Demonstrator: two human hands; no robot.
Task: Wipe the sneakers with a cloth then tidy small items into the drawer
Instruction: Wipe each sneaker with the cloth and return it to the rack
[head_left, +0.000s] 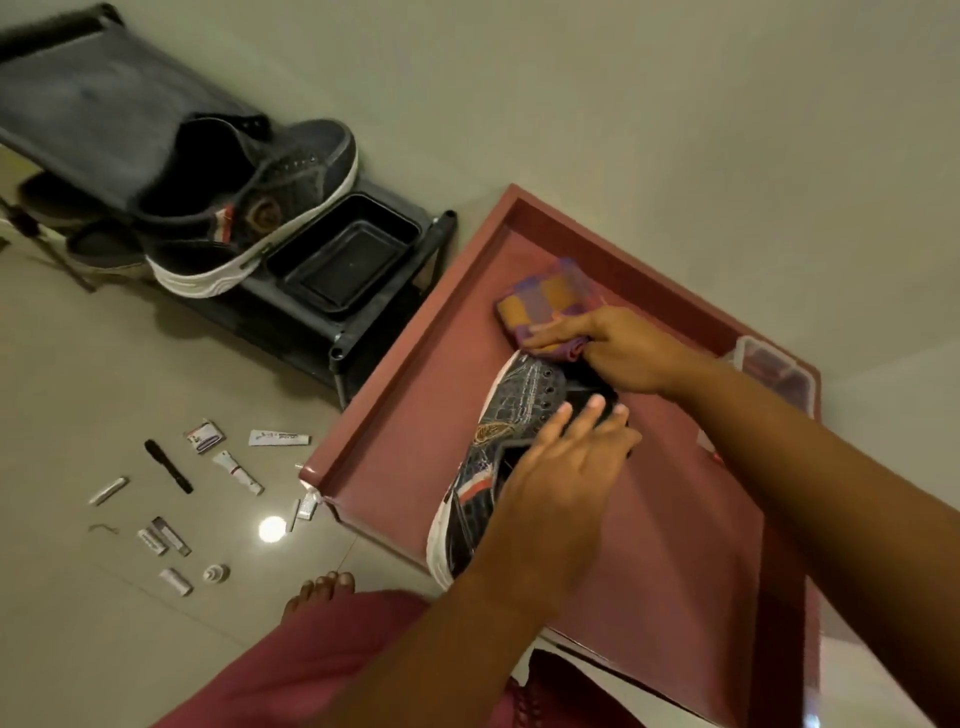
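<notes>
A dark patterned sneaker (511, 410) with a white sole lies on the red-brown table top (415, 415). My left hand (558, 467) rests over its opening and holds it steady. My right hand (613, 348) presses a folded purple and orange checked cloth (545, 299) against the sneaker's toe. The matching second sneaker (249, 208) stands on the dark shoe rack (78, 104) at the left. Several small tubes, packets and a black pen (168, 465) lie scattered on the floor.
A black plastic tray (343, 260) sits on the shoe rack beside the second sneaker. A clear plastic box (774, 371) stands at the table's far right. More shoes sit under the rack. My bare foot (319, 590) and pink clothing are below the table edge.
</notes>
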